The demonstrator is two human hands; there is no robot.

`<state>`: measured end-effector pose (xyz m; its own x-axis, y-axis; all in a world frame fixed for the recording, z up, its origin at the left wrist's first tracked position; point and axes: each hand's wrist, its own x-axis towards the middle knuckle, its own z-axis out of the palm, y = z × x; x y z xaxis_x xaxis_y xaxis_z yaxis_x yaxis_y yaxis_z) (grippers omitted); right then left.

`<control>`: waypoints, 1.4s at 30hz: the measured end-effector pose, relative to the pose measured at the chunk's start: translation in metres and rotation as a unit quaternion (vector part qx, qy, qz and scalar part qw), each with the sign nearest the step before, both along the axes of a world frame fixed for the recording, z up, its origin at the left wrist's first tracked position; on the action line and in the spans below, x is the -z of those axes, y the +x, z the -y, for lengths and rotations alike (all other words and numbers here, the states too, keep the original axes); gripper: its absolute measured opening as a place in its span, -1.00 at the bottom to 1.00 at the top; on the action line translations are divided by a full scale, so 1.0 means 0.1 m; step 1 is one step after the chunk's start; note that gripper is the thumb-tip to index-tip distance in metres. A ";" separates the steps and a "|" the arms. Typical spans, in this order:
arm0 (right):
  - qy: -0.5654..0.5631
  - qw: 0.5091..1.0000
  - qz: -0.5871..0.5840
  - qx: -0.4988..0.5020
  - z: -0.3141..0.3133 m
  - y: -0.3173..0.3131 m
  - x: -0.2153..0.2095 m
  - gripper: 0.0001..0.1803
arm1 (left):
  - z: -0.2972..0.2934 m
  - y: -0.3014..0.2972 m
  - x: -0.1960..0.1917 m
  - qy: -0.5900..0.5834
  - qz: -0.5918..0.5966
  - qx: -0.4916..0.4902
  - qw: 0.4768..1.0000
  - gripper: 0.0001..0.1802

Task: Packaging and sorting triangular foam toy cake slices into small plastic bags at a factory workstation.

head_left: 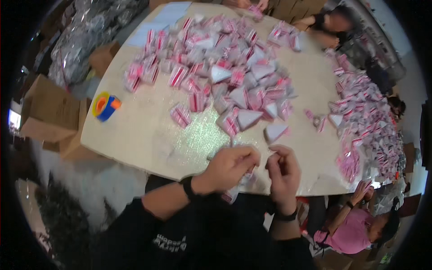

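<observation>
My left hand (231, 164) is at the table's near edge, its fingers curled into a pinch. Just to its right, with a small gap, my right hand (283, 171) has its thumb and fingers drawn together. Whatever either hand pinches is too small or blurred to make out. Below and between them is a partly hidden clear wrapped piece (247, 179). Beyond my right hand lies a white and pink wedge-shaped packet (275, 132). A heap of similar clear-wrapped packets (220, 74) spreads over the table.
The pale table (135, 121) carries a blue and yellow tape roll (105, 107) at left and paper sheets (157, 22) at far left. A second packet heap (369, 117) lies at right. Cardboard boxes (51, 108) stand left. A person in pink (348, 231) works at lower right; others are at the far side.
</observation>
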<state>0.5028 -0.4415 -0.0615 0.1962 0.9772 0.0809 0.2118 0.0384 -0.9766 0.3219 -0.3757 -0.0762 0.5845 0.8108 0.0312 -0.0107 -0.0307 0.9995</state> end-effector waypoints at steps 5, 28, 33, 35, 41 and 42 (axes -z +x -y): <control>-0.012 0.996 -0.073 -0.047 0.06 -0.03 0.12 -0.71 | -0.08 0.02 -0.05 0.066 0.076 -0.002 0.995 -0.78; 0.032 0.993 -0.110 0.016 0.07 -0.04 0.05 -0.88 | 0.06 0.07 0.11 0.053 0.064 -0.037 0.996 -0.86; 0.085 0.995 -0.045 -0.002 0.03 -0.05 0.11 -0.85 | 0.07 0.06 0.15 0.065 0.070 -0.039 0.995 -0.84; 0.120 0.993 -0.019 -0.006 0.02 -0.04 0.12 -0.85 | 0.07 0.04 0.16 0.070 0.065 -0.041 0.995 -0.83; 0.160 0.979 0.129 -0.009 0.04 -0.01 -0.03 -0.82 | 0.12 0.04 0.14 0.027 0.098 -0.049 0.994 -0.80; 0.162 0.976 0.144 -0.009 0.04 -0.01 -0.04 -0.80 | 0.13 0.05 0.12 0.021 0.096 -0.051 0.994 -0.80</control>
<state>0.5017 -0.4460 -0.0571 0.1021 0.8944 0.4354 0.4717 0.3418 -0.8128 0.3267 -0.3887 -0.0880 0.4800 0.8606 0.1702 -0.1960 -0.0839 0.9770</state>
